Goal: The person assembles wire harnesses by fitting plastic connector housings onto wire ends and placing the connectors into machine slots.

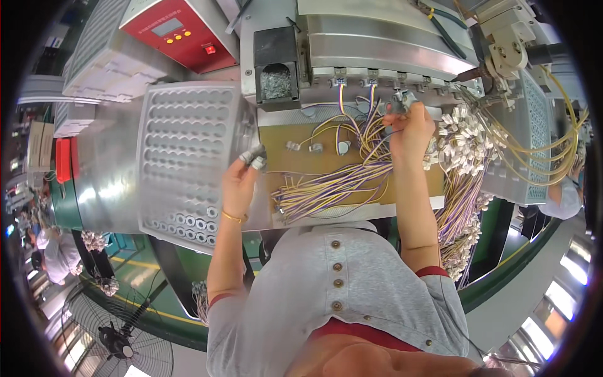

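Note:
My left hand [237,190], with pale covers on its fingertips, pinches a small grey part [256,152] over the left edge of the brown work board [276,138]. At the front of the metal fixture [396,50], my right hand [412,133] has its fingers closed around a small grey metallic part [402,99]; its exact kind is hard to make out. Two small connectors [340,82] with purple, yellow and white wires sit in the fixture's slots to the left of that hand. A bundle of purple and yellow wires [333,191] lies on the board between my forearms.
A pale plastic tray [188,151] with rows of round pockets holds several ring-shaped parts at its near end. Behind stand a red control box [182,38] and a black bin [276,50]. White connectors [468,138] heap up at right, near a soldering iron [468,75] and pliers [446,34].

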The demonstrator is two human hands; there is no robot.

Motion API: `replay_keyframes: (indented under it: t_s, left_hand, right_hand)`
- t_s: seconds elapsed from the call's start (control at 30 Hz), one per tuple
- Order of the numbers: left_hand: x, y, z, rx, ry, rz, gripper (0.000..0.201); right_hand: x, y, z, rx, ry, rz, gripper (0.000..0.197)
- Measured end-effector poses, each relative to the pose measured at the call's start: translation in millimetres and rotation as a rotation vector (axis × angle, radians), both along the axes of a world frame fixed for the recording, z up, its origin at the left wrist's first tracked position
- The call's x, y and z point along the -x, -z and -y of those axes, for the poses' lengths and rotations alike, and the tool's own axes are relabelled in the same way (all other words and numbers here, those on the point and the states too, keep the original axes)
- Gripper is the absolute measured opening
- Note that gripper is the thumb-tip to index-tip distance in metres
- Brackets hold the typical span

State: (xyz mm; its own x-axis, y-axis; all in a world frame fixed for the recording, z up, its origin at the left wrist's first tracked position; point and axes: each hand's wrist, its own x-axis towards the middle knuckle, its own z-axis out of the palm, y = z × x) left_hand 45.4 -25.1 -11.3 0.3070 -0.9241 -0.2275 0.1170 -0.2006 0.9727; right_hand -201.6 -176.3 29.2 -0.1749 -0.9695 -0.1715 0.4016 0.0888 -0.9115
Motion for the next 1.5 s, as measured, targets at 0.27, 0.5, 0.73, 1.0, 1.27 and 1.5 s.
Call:
replay_keyframes:
  t_s: [0.27, 0.5, 0.73, 1.0, 1.27, 1.5]
  left_hand:
    - [-11.7, 17.1, -15.2, 0.256, 0.313, 1.256, 0.027]
    - [9.3, -34.1, 4.4, 0.075, -0.002, 0.061, 0.019]
    - [28.5, -71.9, -8.7, 0.628, 0.069, 1.008, 0.021]
    - [-67.7, 1.0, -117.5, -0.279, -0.305, 1.377, 0.024]
    - [-56.3, -15.3, -108.8, -0.346, -0.303, 1.268, 0.027]
    - [34.3, -53.9, -16.0, 0.116, -0.068, -0.362, 0.033]
  right_hand:
    - [9.4, 11.6, 13.0, 0.087, -0.029, -0.002, 0.015]
    - [23.1, -13.6, -48.6, 0.303, -0.286, -0.794, 0.011]
    - [-46.5, -23.3, -76.0, 0.443, -1.101, -0.763, 0.016]
    - [-16.5, -31.3, -71.4, 0.284, -0.936, -0.593, 0.007]
    - [-37.4, -26.6, -71.9, 0.394, -0.828, -0.683, 0.006]
    - [-30.8, -29.7, -77.6, 0.446, -0.79, -0.662, 0.007]
